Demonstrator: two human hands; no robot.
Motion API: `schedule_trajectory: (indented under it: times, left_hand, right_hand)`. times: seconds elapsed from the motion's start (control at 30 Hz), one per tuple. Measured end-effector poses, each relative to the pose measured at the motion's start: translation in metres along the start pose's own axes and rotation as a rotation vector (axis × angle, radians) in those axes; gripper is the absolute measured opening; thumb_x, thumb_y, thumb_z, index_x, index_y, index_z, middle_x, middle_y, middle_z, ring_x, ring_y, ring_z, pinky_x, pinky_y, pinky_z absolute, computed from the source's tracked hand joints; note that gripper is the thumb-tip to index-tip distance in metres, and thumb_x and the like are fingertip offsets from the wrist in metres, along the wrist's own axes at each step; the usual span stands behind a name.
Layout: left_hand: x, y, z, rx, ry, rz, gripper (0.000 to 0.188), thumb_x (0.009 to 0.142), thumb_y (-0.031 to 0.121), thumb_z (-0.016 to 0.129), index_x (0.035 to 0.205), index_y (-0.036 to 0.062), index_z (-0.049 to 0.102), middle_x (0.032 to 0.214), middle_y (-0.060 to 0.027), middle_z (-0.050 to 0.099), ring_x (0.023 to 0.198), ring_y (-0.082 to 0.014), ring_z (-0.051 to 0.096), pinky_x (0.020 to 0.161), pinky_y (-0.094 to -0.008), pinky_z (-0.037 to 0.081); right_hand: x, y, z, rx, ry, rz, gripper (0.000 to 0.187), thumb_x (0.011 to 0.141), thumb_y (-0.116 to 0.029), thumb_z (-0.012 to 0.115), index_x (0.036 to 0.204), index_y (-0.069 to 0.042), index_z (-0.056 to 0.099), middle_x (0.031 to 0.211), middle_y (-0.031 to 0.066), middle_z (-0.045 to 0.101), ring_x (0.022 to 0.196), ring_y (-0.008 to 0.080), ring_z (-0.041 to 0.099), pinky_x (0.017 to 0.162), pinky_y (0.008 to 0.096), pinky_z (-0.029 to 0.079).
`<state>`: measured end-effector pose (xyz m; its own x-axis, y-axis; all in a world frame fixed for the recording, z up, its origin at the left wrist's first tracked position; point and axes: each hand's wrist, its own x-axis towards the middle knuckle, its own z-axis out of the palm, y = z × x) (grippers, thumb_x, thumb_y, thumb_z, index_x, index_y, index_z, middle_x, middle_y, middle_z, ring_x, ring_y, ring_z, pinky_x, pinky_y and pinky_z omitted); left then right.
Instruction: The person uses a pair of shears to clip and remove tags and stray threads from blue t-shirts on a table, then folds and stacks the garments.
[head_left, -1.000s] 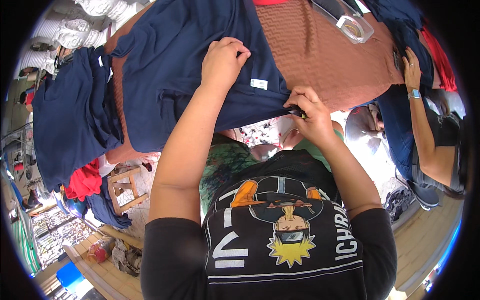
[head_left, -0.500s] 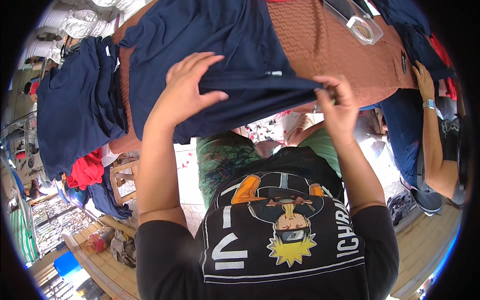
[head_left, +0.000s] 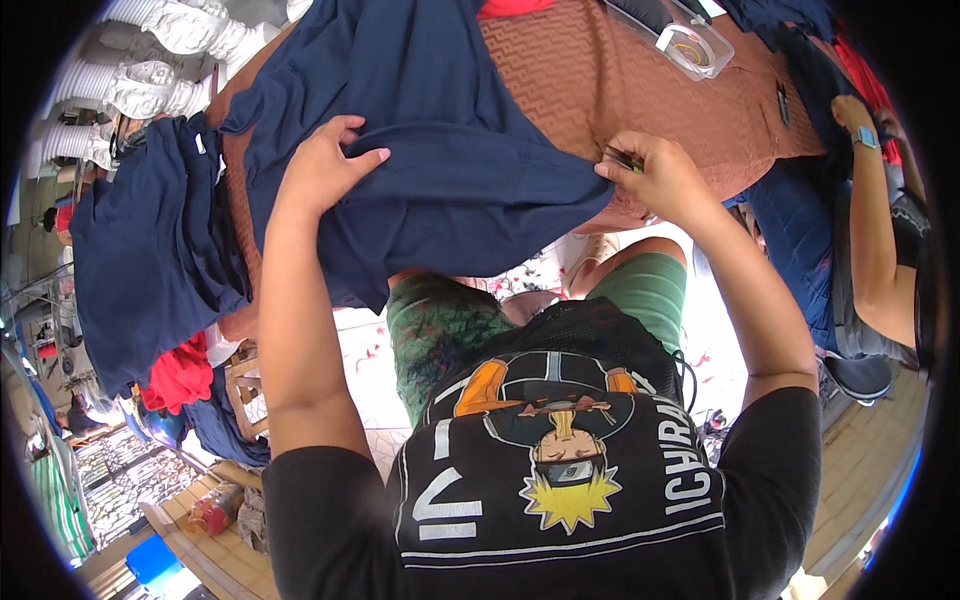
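Observation:
A navy blue garment lies over the near edge of the table and hangs down in front of my legs. My left hand rests on its left part, thumb and forefinger apart. At the garment's right corner, my right hand pinches the cloth between thumb and fingers, pulling that edge outward. A small dark metal tool, seemingly thread snips, sticks out of the same hand; most of it is hidden by the fingers. The fold between my hands is spread fairly flat.
A brown patterned cloth covers the table. More navy garments hang at the left, above red cloth. A clear plastic box with a tape roll stands at the far right. Another person's arm reaches in at the right, near navy cloth.
My left hand has moved slightly left and down onto the cloth. My right hand has come a little left and turned, showing the dark tool; the taut fold has opened into a wider panel.

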<state>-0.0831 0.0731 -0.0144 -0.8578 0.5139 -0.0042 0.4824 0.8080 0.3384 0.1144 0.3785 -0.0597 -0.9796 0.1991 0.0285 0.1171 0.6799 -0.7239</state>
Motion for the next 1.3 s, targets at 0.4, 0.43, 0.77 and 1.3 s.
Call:
schedule_trajectory:
  times: [0.4,0.43,0.77,1.3]
  left_hand:
    - [-0.034,0.112,0.098,-0.293,0.201,0.458,0.029,0.075,0.017,0.077,0.101,0.0075,0.072,0.110,-0.0025,0.066,0.098,-0.0233,0.062,0.085,-0.0333,0.050]
    - [-0.035,0.112,0.102,-0.285,0.220,0.456,0.028,0.074,0.017,0.077,0.100,0.0076,0.072,0.109,-0.0021,0.066,0.096,-0.0227,0.062,0.084,-0.0334,0.050]
    - [-0.032,0.105,0.114,-0.421,0.291,0.395,0.013,0.079,0.011,0.073,0.092,0.0072,0.073,0.107,-0.0044,0.069,0.084,-0.0185,0.064,0.079,-0.0294,0.051]
    - [-0.028,0.092,0.089,-0.475,0.091,0.423,0.019,0.081,0.009,0.073,0.099,0.0055,0.072,0.104,-0.0051,0.068,0.094,-0.0167,0.065,0.082,-0.0283,0.051]
  right_hand:
    - [-0.022,-0.023,0.046,0.487,0.161,0.055,0.023,0.089,-0.006,0.062,0.112,-0.001,0.062,0.100,0.0151,0.070,0.094,0.0213,0.068,0.083,0.0317,0.051]
    - [-0.022,-0.019,0.048,0.515,0.157,0.068,0.023,0.090,-0.006,0.061,0.112,-0.001,0.062,0.099,0.0150,0.070,0.095,0.0215,0.068,0.083,0.0317,0.051]
    - [-0.022,-0.013,0.048,0.510,0.153,0.055,0.021,0.090,-0.005,0.060,0.110,0.000,0.063,0.100,0.0143,0.071,0.095,0.0209,0.068,0.084,0.0316,0.050]
    - [-0.023,-0.010,0.053,0.631,0.151,0.096,0.023,0.089,-0.008,0.065,0.111,0.000,0.062,0.101,0.0133,0.070,0.095,0.0179,0.066,0.084,0.0308,0.049]
